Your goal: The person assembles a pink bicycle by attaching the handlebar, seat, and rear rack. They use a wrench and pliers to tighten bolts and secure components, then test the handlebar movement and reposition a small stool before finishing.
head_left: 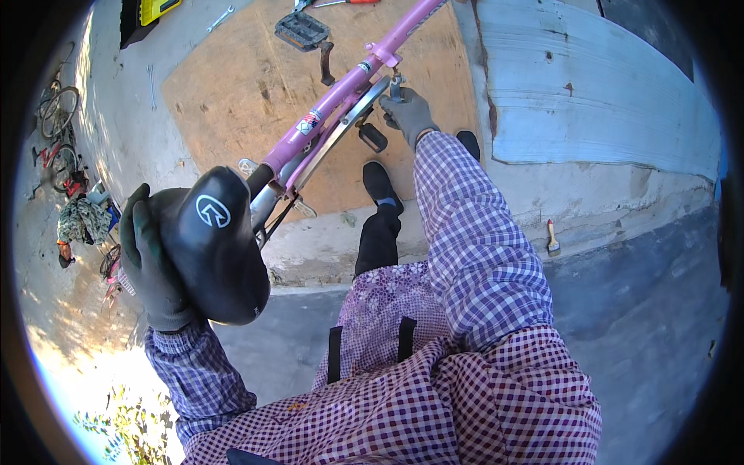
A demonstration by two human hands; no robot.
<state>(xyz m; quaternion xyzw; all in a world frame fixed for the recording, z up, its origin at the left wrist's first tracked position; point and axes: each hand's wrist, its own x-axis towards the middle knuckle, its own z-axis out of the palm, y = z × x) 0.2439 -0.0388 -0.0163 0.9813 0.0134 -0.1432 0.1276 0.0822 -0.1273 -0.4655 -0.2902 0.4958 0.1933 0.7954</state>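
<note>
A pink bicycle frame runs up and to the right from a black saddle. My left hand, in a dark glove, is closed around the saddle's left side. My right hand, in a grey glove, is beside the frame with its fingers curled at a small silver metal part. Whether that part is a tool or belongs to the bicycle, I cannot tell. Along the frame lies a long silver bar or guard. One black pedal shows beyond the frame, another pedal below my right hand.
Under the bicycle lies a brown board. Spanners and a red-handled tool are at the far side, near a yellow-and-black case. A paintbrush lies right. Other bicycles and patterned cloth are far left.
</note>
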